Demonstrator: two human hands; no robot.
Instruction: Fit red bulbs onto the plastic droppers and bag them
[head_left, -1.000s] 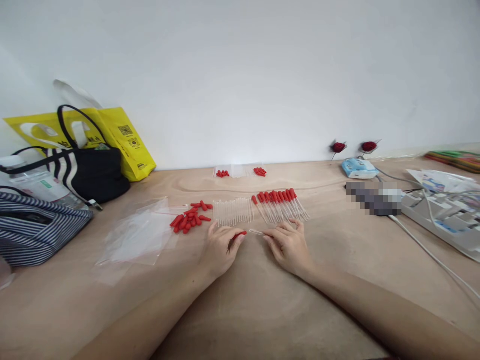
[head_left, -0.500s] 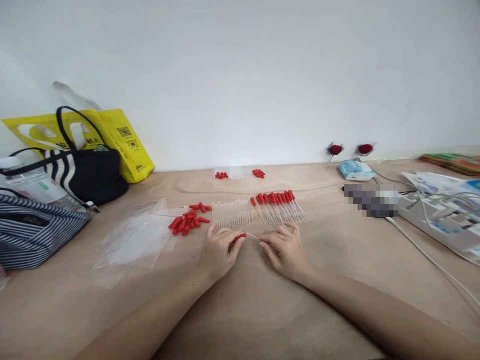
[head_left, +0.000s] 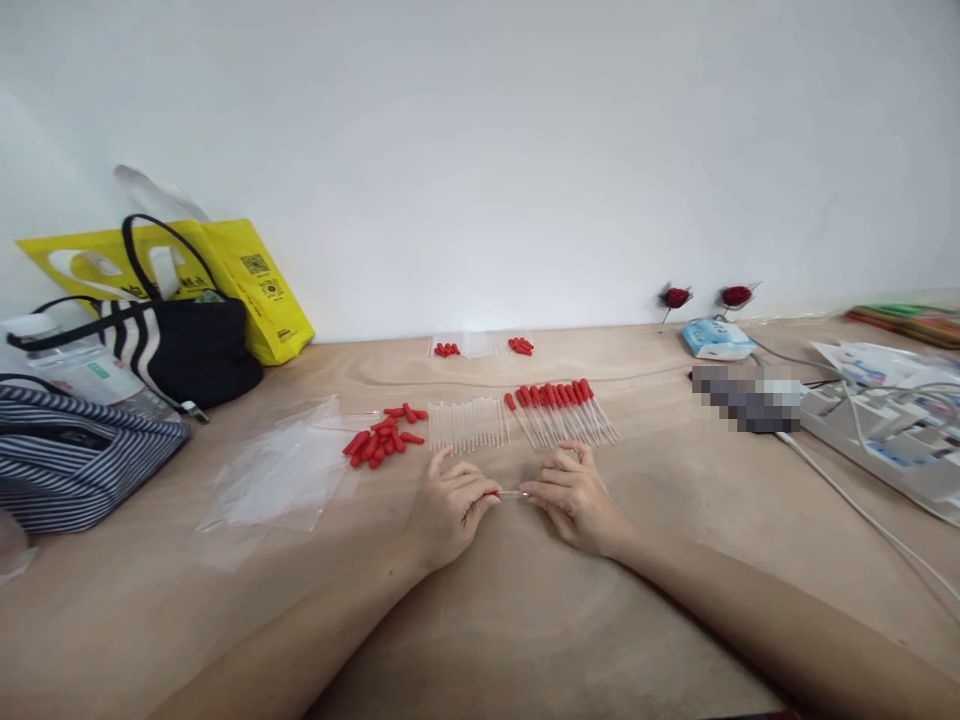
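Note:
Between finger and thumb, my left hand (head_left: 459,508) pinches a red rubber bulb, of which only a small part shows. My right hand (head_left: 577,498) pinches the far end of a thin clear tube (head_left: 511,494) that spans the gap between the hands and meets the bulb. Behind my left hand lies a row of bare clear tubes (head_left: 469,425). To their right, several tubes topped with red bulbs (head_left: 559,395) lie side by side. A loose pile of red bulbs (head_left: 381,440) sits left of the bare tubes.
Clear plastic bags (head_left: 277,475) lie flat at the left, near a striped pouch (head_left: 82,460), a black bag (head_left: 199,350) and a yellow bag (head_left: 262,290). Small bagged red bulbs (head_left: 448,350) are by the wall. At the right are a tissue pack (head_left: 716,340), cables and a power strip (head_left: 885,440).
Both hands have moved slightly toward me. The tube between them was slanted and is now level, and less of the red bulb shows. The view has shifted a little.

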